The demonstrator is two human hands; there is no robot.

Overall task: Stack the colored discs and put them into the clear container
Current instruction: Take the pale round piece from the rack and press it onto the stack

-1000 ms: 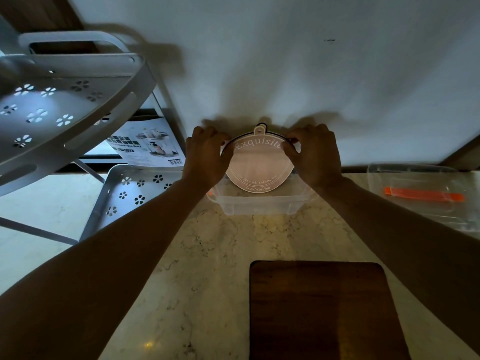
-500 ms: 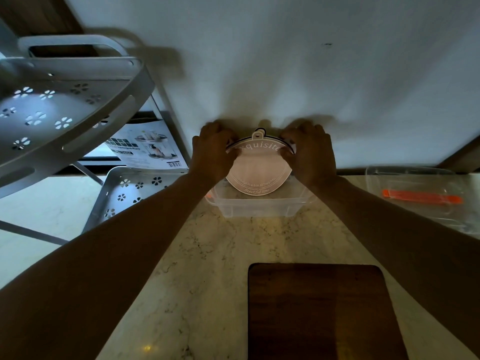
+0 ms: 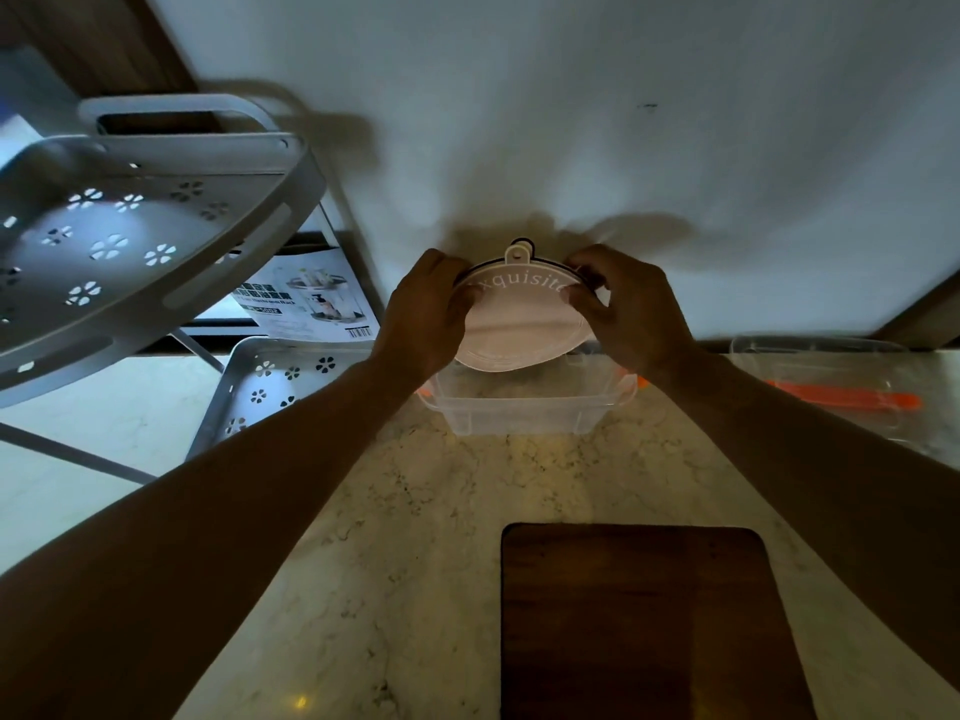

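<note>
Two forearms are stretched over the table [image 3: 426, 537], past a dark wooden board [image 3: 644, 621] nearest the viewer. Beyond it, the clear container [image 3: 524, 407] is seen just under the grip. The stacked discs [image 3: 522, 324] are clasped by left hand [image 3: 426, 314] and right hand [image 3: 631, 309], tilted above the container's opening.

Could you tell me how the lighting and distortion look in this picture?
Head view: dim overall; both hands, left hand and right hand, holding the stacked discs, throw soft shadows on the wall; wide-angle bending curves the rack.
</note>
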